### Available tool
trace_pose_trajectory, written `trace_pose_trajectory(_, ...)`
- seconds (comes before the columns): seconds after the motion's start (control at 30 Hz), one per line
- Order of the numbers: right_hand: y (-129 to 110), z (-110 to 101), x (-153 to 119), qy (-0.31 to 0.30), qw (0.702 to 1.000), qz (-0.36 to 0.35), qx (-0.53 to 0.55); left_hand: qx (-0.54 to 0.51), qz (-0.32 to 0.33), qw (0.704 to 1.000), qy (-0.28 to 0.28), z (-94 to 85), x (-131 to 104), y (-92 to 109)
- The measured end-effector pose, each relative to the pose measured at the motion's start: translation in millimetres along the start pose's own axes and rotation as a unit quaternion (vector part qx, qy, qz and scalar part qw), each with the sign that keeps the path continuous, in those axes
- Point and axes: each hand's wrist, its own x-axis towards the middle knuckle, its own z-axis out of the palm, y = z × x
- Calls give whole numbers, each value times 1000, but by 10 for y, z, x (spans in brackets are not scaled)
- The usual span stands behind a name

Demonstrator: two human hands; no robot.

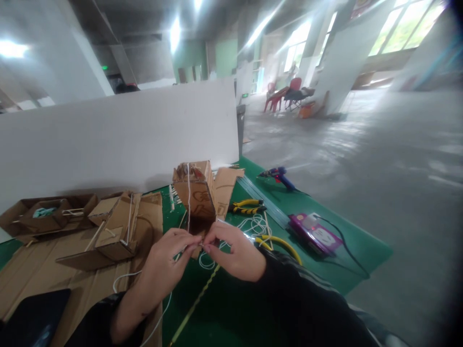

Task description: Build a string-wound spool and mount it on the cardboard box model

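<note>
My left hand [168,258] and my right hand [235,250] meet fingertip to fingertip over the green table, in front of a cardboard box [197,193]. Both pinch something tiny between them that is too small to make out. A white string [188,197] runs down the front of the box toward my left fingers. More white string [257,222] lies in loose loops beyond my right hand. Another length of it trails below my left wrist. Beneath the hands a thin yellowish stick [195,304] rests on the table.
Yellow-black pliers [248,206], a yellow-handled tool [285,246], a blue glue gun [278,177] and a purple power socket [316,234] with a cable lie on the right. Cardboard structures [117,226] and a dark flat object [36,318] are left. A white panel [119,140] stands behind.
</note>
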Motion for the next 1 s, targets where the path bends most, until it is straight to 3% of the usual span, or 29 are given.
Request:
trace_pose_trajectory(0.13, 44, 27, -3, 11, 999, -40, -26, 46, 24, 998, -28, 58, -7, 7)
trace_pose_trajectory(0.33, 85, 46, 10, -2, 995, -78, -59, 1, -83, 997, 1, 137, -81, 73)
trace_pose_trajectory(0.53, 97, 22, 11, 11, 997, -61, -38, -25, -28, 999, -5, 105, -112, 154)
trace_pose_trajectory(0.7, 93, 23, 0, 17, 1000, -12, -17, -52, -26, 998, 38, 54, -116, 171)
trace_pose_trajectory(0.83, 78, 34, -7, 18, 999, -22, -25, 7, -5, 995, 98, 65, -107, 137)
trace_pose_trajectory(1.0, 78, 64, -21, 11, 996, -68, -53, 115, 71, 988, 78, 82, -59, 113)
